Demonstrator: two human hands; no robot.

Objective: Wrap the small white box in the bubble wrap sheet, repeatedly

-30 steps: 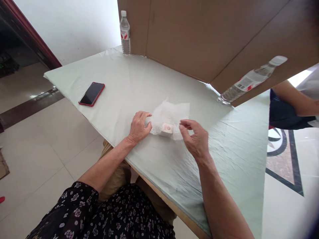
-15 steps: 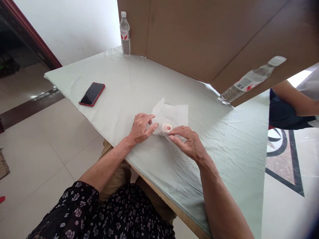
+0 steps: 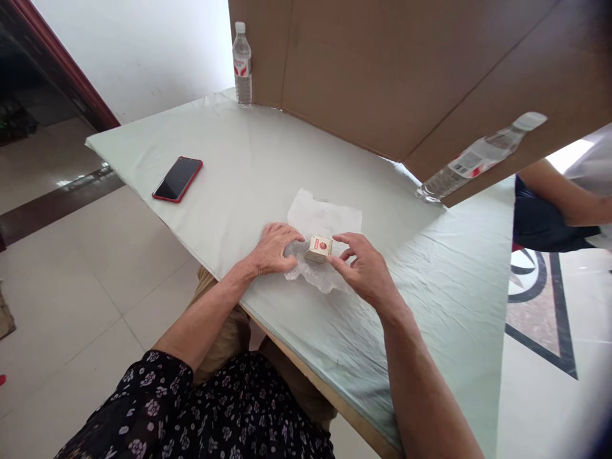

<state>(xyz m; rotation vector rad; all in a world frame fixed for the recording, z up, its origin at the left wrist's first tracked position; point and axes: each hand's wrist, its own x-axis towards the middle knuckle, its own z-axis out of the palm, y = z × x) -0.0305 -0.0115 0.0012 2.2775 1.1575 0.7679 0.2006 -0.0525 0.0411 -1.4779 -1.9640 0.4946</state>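
A small beige box with a red mark rests on a sheet of clear bubble wrap laid on the pale green tablecloth. My left hand lies on the wrap's left edge, fingertips against the box's left side, fingers curled. My right hand pinches the box's right side between thumb and fingers. The near part of the wrap is bunched under the box and both hands.
A red-cased phone lies at the table's left. One water bottle stands at the far corner; another stands at the right against a cardboard screen. Another person's arm shows at far right.
The wrap, earlier draped over the box, now lies flat beyond it. The box stands exposed on the sheet, and both hands have closed in on its sides.
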